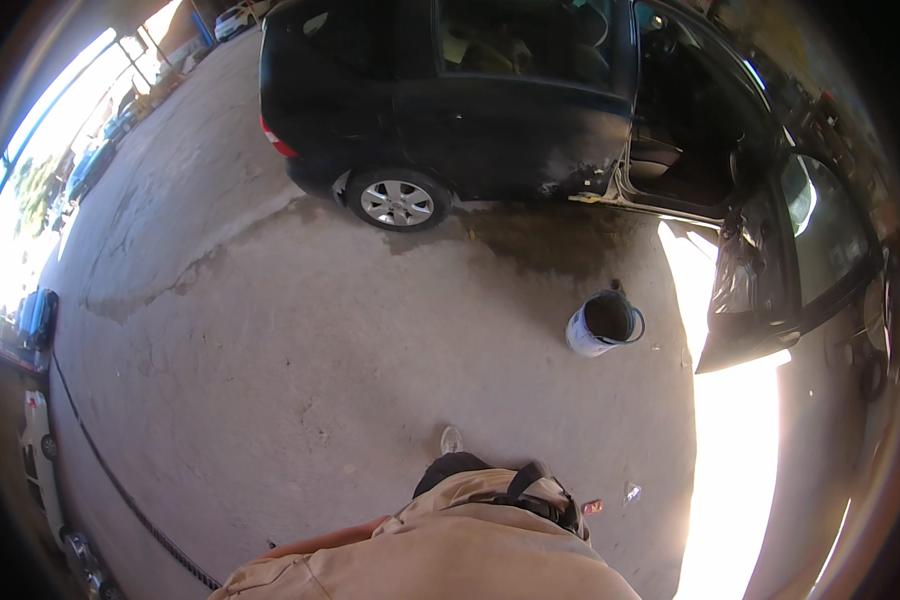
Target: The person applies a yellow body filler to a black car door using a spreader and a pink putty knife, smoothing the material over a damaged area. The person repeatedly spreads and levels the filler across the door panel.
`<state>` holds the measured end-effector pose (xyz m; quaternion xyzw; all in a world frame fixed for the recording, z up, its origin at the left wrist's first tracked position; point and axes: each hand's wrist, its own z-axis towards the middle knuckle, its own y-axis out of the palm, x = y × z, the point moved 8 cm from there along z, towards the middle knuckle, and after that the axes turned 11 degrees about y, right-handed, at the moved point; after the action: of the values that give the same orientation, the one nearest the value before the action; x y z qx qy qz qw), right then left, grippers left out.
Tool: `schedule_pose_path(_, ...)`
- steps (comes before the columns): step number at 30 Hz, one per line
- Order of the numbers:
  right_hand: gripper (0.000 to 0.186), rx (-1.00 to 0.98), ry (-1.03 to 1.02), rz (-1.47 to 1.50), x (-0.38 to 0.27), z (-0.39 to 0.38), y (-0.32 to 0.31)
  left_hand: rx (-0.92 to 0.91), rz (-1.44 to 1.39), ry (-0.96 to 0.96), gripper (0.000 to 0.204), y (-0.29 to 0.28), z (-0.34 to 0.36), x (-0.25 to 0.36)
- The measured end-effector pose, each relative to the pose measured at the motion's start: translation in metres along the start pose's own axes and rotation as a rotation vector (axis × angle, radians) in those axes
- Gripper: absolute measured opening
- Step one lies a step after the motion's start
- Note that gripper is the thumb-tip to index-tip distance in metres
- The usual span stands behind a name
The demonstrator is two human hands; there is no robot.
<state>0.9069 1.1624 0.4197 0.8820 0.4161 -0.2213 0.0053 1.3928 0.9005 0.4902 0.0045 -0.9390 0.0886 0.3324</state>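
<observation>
My left forearm (pixel 330 536) shows beside the tan shirt (pixel 470 555), but its hand is hidden behind my body. My right hand does not appear at all. Ahead stands a dark car (pixel 510 120) with its front door (pixel 760 260) swung wide. A bare, scuffed patch (pixel 580 165) marks the lower bodywork by the door opening. Between me and the car, a white bucket (pixel 583 338) sits upright on the concrete, its dark handle hanging to the right. What is inside the bucket looks dark and cannot be made out.
Wet-looking concrete (pixel 540 240) spreads below the car. A strip of sunlight (pixel 735 440) crosses the floor at right. A small red item (pixel 593 507) and a scrap of clear plastic (pixel 632 491) lie near my feet. Along the left runs a dark floor line (pixel 120 480), with parked cars (pixel 40 450) beyond.
</observation>
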Motion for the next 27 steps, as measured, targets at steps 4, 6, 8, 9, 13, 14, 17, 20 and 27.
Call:
schedule_pose_path(4,0.026,0.016,0.013,0.066,0.015,-0.003,-0.005,0.008,-0.032,0.001,0.053,0.000,0.003,0.002)
schedule_pose_path(6,0.025,0.015,0.018,0.091,0.021,-0.003,-0.006,0.021,-0.062,0.000,0.053,-0.002,0.001,0.001)
schedule_pose_path(8,0.025,0.018,0.019,0.116,0.026,-0.003,-0.007,0.029,-0.091,-0.001,0.054,-0.004,-0.002,0.001)
schedule_pose_path(9,0.024,0.019,0.018,0.129,0.028,-0.003,-0.006,0.033,-0.108,0.001,0.054,-0.007,-0.003,0.002)
schedule_pose_path(13,0.023,0.015,0.016,0.182,0.037,-0.003,-0.007,0.047,-0.208,0.009,0.055,-0.017,-0.013,0.004)
schedule_pose_path(14,0.022,0.021,0.013,0.196,0.035,-0.003,-0.013,0.048,-0.243,0.014,0.055,-0.018,-0.014,0.009)
schedule_pose_path(17,0.021,0.023,0.010,0.239,0.040,-0.006,-0.012,0.048,-0.416,-0.001,0.055,-0.033,-0.030,0.007)
schedule_pose_path(20,0.021,0.033,0.022,0.285,0.053,-0.011,-0.019,0.039,-0.743,-0.022,0.056,-0.036,-0.044,0.006)
schedule_pose_path(27,0.019,0.026,0.045,0.392,0.077,-0.008,-0.028,-0.006,-1.639,-0.031,0.058,-0.044,-0.079,0.008)
